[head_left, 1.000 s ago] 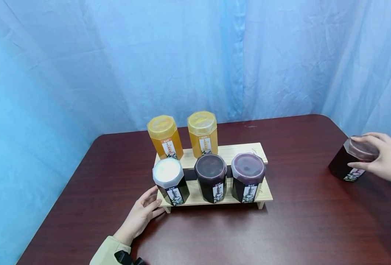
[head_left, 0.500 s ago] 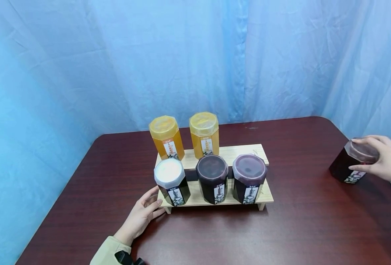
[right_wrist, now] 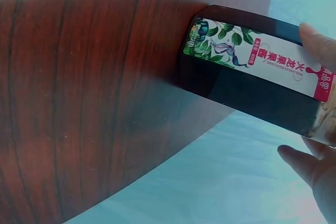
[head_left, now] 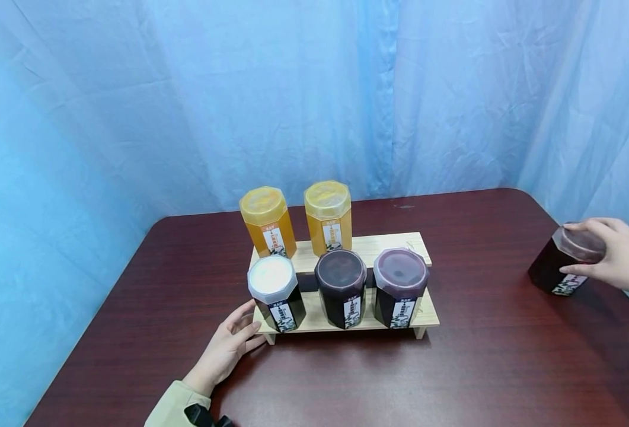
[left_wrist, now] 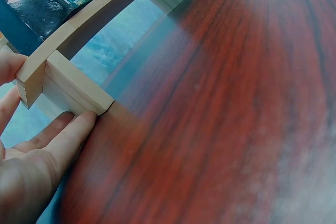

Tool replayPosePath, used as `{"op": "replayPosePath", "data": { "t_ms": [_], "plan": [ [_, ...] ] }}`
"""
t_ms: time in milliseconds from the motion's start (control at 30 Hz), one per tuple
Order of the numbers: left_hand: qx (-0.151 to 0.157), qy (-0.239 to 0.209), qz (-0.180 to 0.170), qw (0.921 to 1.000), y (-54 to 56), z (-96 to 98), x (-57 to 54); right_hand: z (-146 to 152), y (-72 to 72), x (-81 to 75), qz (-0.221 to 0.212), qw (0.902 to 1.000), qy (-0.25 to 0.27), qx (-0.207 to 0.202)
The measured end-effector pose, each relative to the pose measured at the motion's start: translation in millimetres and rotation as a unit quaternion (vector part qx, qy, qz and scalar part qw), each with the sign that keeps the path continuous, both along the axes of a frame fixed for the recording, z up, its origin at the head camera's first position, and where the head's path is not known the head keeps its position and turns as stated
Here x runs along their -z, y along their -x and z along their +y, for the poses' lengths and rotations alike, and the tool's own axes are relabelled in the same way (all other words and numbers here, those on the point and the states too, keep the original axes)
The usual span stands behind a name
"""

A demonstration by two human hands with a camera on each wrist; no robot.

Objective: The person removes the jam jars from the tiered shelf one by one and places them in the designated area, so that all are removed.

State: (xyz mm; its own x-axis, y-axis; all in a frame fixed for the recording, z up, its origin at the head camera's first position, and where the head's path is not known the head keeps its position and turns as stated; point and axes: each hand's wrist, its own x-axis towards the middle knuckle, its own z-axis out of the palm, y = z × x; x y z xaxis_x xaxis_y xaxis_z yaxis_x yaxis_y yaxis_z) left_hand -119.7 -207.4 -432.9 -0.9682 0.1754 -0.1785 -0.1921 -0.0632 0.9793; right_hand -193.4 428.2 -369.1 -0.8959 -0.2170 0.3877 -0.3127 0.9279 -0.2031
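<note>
My left hand [head_left: 227, 346] holds the left front corner of a two-step wooden rack [head_left: 383, 244]. In the left wrist view, its fingertips touch the rack's leg [left_wrist: 79, 85] beneath the shelf. Far right, my right hand [head_left: 625, 252] grips a dark jam jar [head_left: 551, 264] around its lid, thumb in front and fingers behind. Seen from the right wrist, this jar has a white and pink label [right_wrist: 278, 61], and its base is at the tabletop. On the lower step stand a white-lidded dark jar [head_left: 277, 293], a black-lidded jar [head_left: 341, 290] and a purple-lidded jar [head_left: 401, 287].
Two yellow-lidded jars, an orange one [head_left: 268, 222] and a paler yellow one [head_left: 328, 216], occupy the upper step's left and middle. The rack stands mid-table on a dark red wooden table [head_left: 485, 367]. Blue curtains [head_left: 271, 95] hang behind and along the sides.
</note>
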Motion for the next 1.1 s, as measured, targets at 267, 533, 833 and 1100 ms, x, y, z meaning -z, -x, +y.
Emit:
{"op": "replayPosePath", "data": {
  "t_ms": [267,533,833,1100],
  "plan": [
    [-0.002,0.003,0.002,1.0,-0.2,0.7,-0.5,-8,-2.6,-8.5,-0.013,0.9996,-0.01,0.022],
    [0.006,-0.001,-0.002,1.0,0.5,-0.9,-0.4,-21,-3.0,-17.3,-0.017,0.9986,0.01,0.048],
    [0.01,-0.013,-0.003,0.9999,-1.3,-1.2,-2.2,-48,-4.7,-30.6,-0.021,0.9982,0.05,0.027],
    [0.01,-0.017,-0.002,0.9998,-1.1,-0.9,-3.4,-81,-1.7,-42.7,-0.025,0.9983,0.05,0.019]
  ]
}}
